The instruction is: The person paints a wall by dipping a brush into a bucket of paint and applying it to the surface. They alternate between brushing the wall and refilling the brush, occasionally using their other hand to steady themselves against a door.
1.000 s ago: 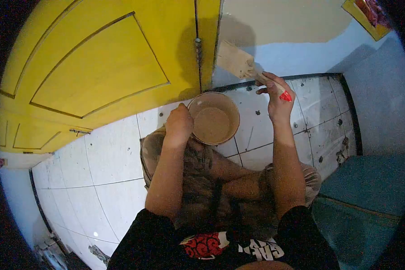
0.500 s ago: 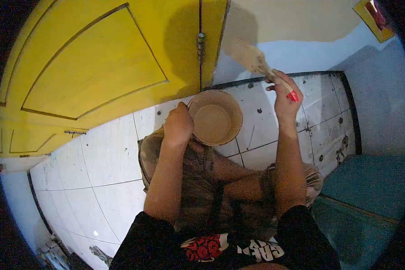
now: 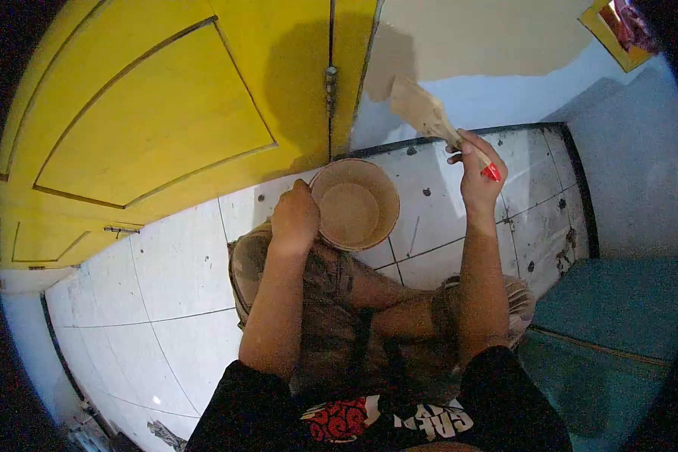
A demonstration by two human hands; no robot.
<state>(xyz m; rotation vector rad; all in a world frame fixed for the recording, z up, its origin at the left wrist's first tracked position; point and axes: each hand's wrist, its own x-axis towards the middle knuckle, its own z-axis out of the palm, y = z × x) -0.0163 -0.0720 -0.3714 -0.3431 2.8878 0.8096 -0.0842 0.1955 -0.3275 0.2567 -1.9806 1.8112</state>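
My right hand (image 3: 480,172) grips a wide paintbrush (image 3: 423,111) by its handle, which has a red end. The bristles are coated in beige paint and overlap the lower part of the wall beside the door frame in this view. My left hand (image 3: 294,217) is closed on the left rim of a round paint bucket (image 3: 384,184), with beige paint in the bottom and smeared up its inner sides. The bucket is held over the tiled floor, next to my crossed legs. Beige paint covers the upper wall (image 3: 490,38); below it runs a white band (image 3: 505,92).
A yellow panelled door (image 3: 166,113) with a hinge stands at the left. White floor tiles (image 3: 181,279) carry dark splatters. To the right are a teal flat-topped object (image 3: 610,313) and a grey side wall (image 3: 633,173). A yellow-framed item (image 3: 618,38) is at the upper right.
The brush bristles show sharper now, with the brush slightly lower in view. The whole view has shifted a little; my left hand still holds the bucket.
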